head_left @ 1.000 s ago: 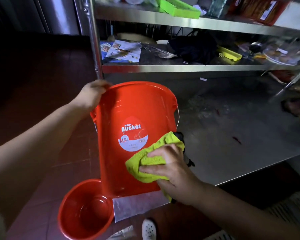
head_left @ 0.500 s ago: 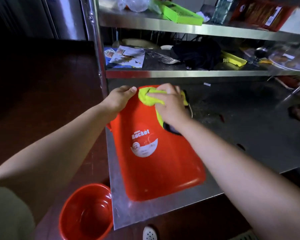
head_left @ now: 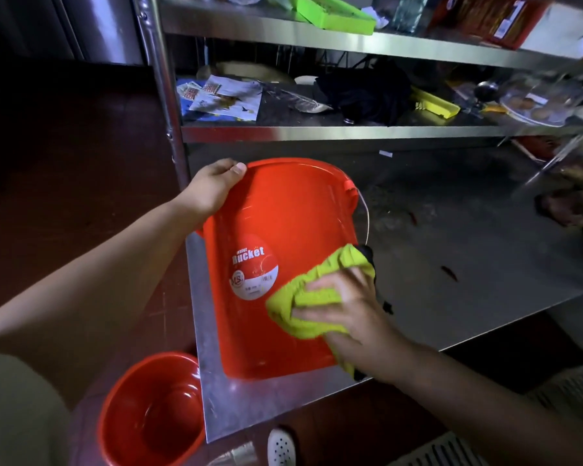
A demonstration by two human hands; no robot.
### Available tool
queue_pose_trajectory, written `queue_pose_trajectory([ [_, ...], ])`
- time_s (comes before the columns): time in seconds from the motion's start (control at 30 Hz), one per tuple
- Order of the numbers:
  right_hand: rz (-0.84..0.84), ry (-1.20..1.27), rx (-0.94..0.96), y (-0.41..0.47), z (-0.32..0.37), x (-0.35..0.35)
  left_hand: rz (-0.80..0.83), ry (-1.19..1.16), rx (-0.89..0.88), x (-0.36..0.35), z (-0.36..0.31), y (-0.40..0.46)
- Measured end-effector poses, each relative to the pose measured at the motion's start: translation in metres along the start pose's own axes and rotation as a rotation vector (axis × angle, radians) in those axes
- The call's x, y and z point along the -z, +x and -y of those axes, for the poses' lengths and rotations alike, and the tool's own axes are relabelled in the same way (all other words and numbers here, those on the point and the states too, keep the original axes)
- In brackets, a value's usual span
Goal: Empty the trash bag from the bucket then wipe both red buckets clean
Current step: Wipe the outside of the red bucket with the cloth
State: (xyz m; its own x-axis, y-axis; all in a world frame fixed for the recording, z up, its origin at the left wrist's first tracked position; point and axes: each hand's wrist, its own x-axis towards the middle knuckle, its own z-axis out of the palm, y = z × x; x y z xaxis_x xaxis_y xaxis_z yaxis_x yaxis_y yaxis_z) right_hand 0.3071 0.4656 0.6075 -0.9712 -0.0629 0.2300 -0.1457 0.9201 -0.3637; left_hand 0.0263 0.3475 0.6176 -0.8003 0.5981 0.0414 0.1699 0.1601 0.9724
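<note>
A red bucket (head_left: 293, 230) with a white "Bucket" label lies tilted on the steel table, its rim pointing away from me. My left hand (head_left: 212, 186) grips the rim at the upper left. My right hand (head_left: 347, 314) presses a yellow-green cloth (head_left: 313, 290) against the bucket's outer wall near its base, fingers curled into the cloth. A second red bucket (head_left: 148, 412) stands upright on the floor at the lower left, open and wet inside.
The steel table (head_left: 451, 264) stretches right with small red scraps on it. Steel shelves (head_left: 317, 132) above hold papers, a black cloth and green trays. A shelf post (head_left: 162, 95) rises just behind my left hand. A white shoe (head_left: 281, 447) shows below.
My right hand has slid the cloth from the bucket's rim down its side to near the base. My left hand keeps its grip on the rim.
</note>
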Motion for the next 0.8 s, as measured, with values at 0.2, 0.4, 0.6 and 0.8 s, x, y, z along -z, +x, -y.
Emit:
queue_pose_trajectory([
  [0.2, 0.038, 0.022, 0.133, -0.023, -0.005, 0.002, 0.029, -0.013, 0.035, 0.001, -0.002, 0.003],
  [0.4, -0.162, 0.06, 0.021, 0.055, -0.03, 0.007, -0.09, -0.051, 0.085, 0.01, 0.007, 0.003],
  [0.6, -0.32, 0.09, -0.216, 0.161, -0.057, 0.014, -0.134, -0.087, 0.111, 0.019, 0.012, -0.002],
  [0.8, -0.251, 0.062, -0.153, 0.154, -0.031, 0.004, -0.138, -0.144, 0.072, 0.037, 0.022, -0.012],
])
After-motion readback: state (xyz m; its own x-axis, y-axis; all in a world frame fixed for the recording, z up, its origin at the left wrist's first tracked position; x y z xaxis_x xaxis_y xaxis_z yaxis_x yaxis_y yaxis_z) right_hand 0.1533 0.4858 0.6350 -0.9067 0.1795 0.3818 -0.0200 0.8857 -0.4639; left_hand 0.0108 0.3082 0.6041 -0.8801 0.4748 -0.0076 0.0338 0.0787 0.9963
